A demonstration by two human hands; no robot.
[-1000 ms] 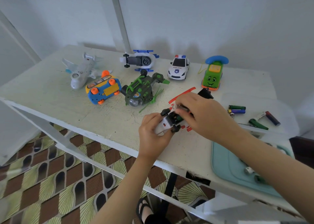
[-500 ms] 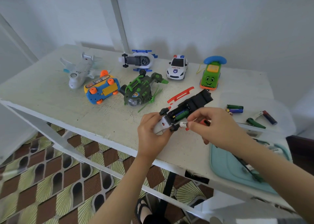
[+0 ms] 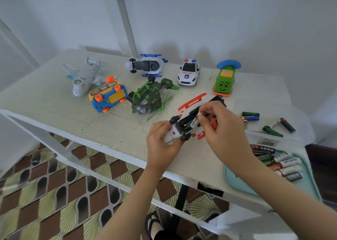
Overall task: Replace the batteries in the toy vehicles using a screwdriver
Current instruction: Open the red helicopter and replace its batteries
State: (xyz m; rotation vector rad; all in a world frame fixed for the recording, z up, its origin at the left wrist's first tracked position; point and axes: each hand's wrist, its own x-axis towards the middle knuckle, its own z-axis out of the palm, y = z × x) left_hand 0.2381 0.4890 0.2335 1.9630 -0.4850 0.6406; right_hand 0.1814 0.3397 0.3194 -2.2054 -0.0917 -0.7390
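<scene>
While left grip (image 3: pixel 160 145) clamps the nose of the upturned toy helicopter (image 3: pixel 175 131), low over the counter (image 3: pixel 54 101), right grip (image 3: pixel 222 130) pinches a white battery (image 3: pixel 194 122) at its open bay. Cover off; six toys (image 3: pixel 188 72) beyond helicopter look not yet serviced.

The single head-worn camera looked forward and steeply down, close over the white worktop (image 3: pixel 54 101), toward the wall.

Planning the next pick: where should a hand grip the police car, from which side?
Probably across its flanks, from above: the police car stands upright on its wheels, nose toward the camera, both sides unobstructed.
</scene>
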